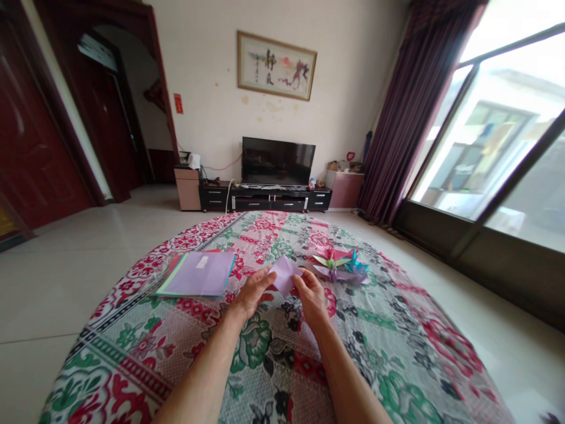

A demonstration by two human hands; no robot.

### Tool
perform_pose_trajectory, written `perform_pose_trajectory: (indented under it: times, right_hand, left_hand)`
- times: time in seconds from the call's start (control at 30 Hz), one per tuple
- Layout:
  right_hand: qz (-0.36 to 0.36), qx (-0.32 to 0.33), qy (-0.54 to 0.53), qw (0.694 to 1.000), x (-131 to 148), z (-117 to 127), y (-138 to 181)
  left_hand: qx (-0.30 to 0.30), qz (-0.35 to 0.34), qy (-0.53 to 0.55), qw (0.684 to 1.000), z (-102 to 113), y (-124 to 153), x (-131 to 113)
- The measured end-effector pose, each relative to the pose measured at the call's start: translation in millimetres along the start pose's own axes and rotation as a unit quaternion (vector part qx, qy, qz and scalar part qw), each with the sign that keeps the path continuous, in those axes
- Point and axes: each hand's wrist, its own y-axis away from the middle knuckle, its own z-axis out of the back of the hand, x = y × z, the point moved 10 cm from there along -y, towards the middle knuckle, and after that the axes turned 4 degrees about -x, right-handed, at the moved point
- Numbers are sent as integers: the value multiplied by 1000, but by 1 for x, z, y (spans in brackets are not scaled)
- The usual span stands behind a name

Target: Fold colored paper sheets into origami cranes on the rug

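Observation:
A small folded piece of purple paper (285,275) is held up over the middle of the table, one corner pointing away from me. My left hand (255,291) pinches its left side between thumb and fingers. On the opposite side, my right hand (310,292) grips the paper's right corner the same way. To the right of my hands lies a cluster of folded paper cranes (339,264) in pink, green, blue and purple. A stack of coloured paper sheets (200,274), purple on top, rests to the left.
The round table wears a flowered cloth (265,359) in red, green, grey and black. Beyond it, a television (278,161) stands on a low dark cabinet (276,199). A purple curtain (419,112) and large window are on the right, wooden doors (39,123) on the left.

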Motion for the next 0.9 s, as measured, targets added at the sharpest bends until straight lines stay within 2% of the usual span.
perform_pose_trajectory:
  times: [0.07, 0.13, 0.23, 0.33, 0.43, 0.6, 0.73, 0.9]
  right_hand:
    - [18, -24, -9, 1000, 3, 5, -2]
    - [30, -30, -11, 999, 3, 8, -4]
    - [59, -35, 7, 998, 6, 11, -4]
    - [123, -51, 60, 989, 20, 14, -1]
    - [191, -63, 137, 970, 38, 13, 6]
    - [258, -37, 202, 944, 54, 0, 16]
    - [283, -37, 213, 934, 58, -3, 19]
    - [273, -48, 219, 936, 61, -2, 20]
  left_hand:
    - [40, 13, -36, 998, -12, 5, 5]
    - [46, 10, -80, 996, -17, 6, 8]
    - [-11, -12, -148, 989, -9, 1, 8]
    - [-67, -34, -177, 981, 1, -4, 6]
    - [-77, -36, -170, 982, 4, -6, 7]
    - [-65, -36, -149, 986, 0, -4, 8]
    - [-61, -24, -115, 991, -1, -3, 10]
    - [-37, -18, -95, 995, -7, 0, 8]
